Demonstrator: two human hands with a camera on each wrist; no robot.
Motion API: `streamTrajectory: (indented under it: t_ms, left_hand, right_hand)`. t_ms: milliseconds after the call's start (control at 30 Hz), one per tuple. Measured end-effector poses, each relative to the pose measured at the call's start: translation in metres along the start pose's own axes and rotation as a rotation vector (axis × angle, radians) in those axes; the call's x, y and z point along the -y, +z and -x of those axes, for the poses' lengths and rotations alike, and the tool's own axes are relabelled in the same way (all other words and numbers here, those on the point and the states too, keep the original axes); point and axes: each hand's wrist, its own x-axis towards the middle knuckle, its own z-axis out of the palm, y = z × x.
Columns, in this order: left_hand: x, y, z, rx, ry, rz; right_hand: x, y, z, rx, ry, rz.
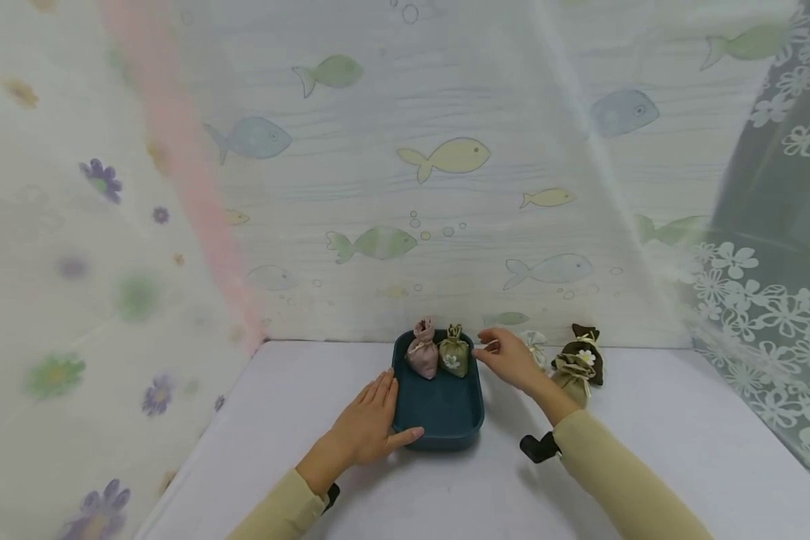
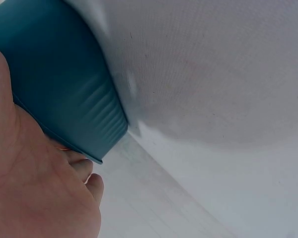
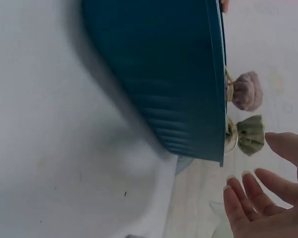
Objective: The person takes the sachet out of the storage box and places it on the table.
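Note:
A dark teal tray (image 1: 439, 409) stands on the white table. Inside its far end sit a pink drawstring pouch (image 1: 423, 352) and an olive green pouch (image 1: 454, 354) with a white flower. My left hand (image 1: 363, 429) rests along the tray's left rim, fingers straight and thumb stretched over the near corner. At the far right corner of the tray is my right hand (image 1: 511, 364), its fingers loosely bent and holding nothing. The right wrist view shows its thumb close to the neck of the green pouch (image 3: 251, 135), with a small gap between them.
Right of the tray lie a dark brown pouch (image 1: 595, 356), another green pouch (image 1: 572, 377) with a flower, and a whitish pouch (image 1: 535, 345) partly behind my right hand. A fish-patterned curtain (image 1: 445, 247) hangs at the table's back edge.

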Motion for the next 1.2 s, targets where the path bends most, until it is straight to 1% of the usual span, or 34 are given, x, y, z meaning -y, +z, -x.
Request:
streamTrajectory:
  t_ms: [100, 267, 500, 633, 767, 867, 1033, 1200]
  left_hand:
    - [-0.001, -0.003, 0.0, -0.006, 0.005, 0.005]
    - [-0.001, -0.005, 0.0, -0.008, 0.012, 0.014]
    - [0.001, -0.002, -0.006, -0.022, 0.015, -0.008]
    - [-0.001, -0.003, -0.006, -0.005, 0.014, -0.016]
    - [-0.005, -0.008, -0.004, 0.013, 0.009, -0.011]
    - [-0.007, -0.011, -0.002, 0.013, 0.006, 0.0]
    - [-0.007, -0.01, 0.0, 0.016, 0.013, 0.006]
    - [-0.007, -0.008, 0.003, 0.017, -0.001, 0.0]
  right_hand:
    - [0.002, 0.003, -0.006, -0.01, 0.019, -0.002]
    - [0.004, 0.007, -0.015, -0.001, 0.049, -0.01]
    - [0.003, 0.012, -0.027, -0.013, 0.079, -0.012]
    - [0.003, 0.017, -0.029, -0.014, 0.094, -0.024]
    - [0.005, 0.024, -0.031, -0.018, 0.083, -0.045]
    - [0.004, 0.03, -0.033, -0.03, 0.059, -0.043]
    - [0.002, 0.037, -0.035, -0.041, 0.043, -0.023]
    - [0.004, 0.041, -0.033, -0.051, 0.023, 0.001]
